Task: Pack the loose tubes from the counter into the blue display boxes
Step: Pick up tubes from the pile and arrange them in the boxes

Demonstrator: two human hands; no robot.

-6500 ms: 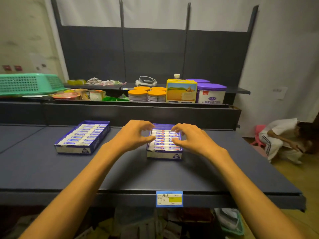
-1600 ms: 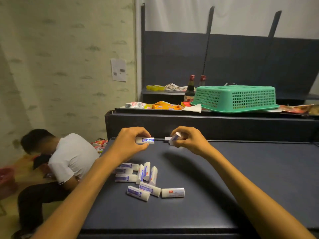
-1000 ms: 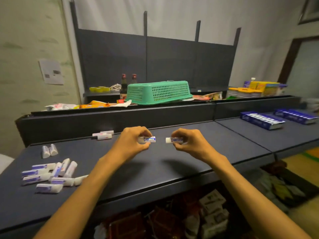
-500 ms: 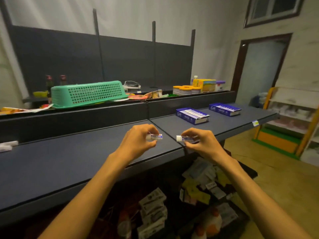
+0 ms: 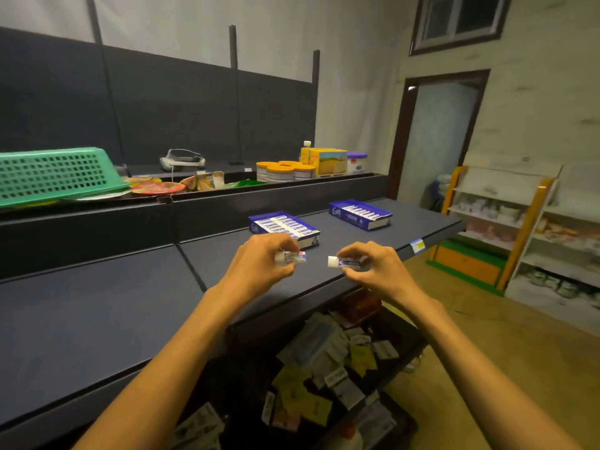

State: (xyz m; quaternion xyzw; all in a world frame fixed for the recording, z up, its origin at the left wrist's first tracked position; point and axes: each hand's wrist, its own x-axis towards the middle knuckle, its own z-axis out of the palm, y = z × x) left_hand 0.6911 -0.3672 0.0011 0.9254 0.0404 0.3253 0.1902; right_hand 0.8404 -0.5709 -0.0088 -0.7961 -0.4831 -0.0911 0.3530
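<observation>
The counter [image 5: 97,319] runs left to right, with two blue boxes on its right section: the near box [image 5: 284,229] just beyond the hands, the far box [image 5: 360,215] well apart from it. Both look nearly full of rowed tubes. The left hand [image 5: 259,267] pinches one tube [image 5: 291,256]; the right hand [image 5: 373,267] pinches another [image 5: 345,262], each grip clamped on its tube, held level above the counter. To place them well, find a gap, line each tube up with the row, caps facing alike, then lower it flat without disturbing neighbours.
</observation>
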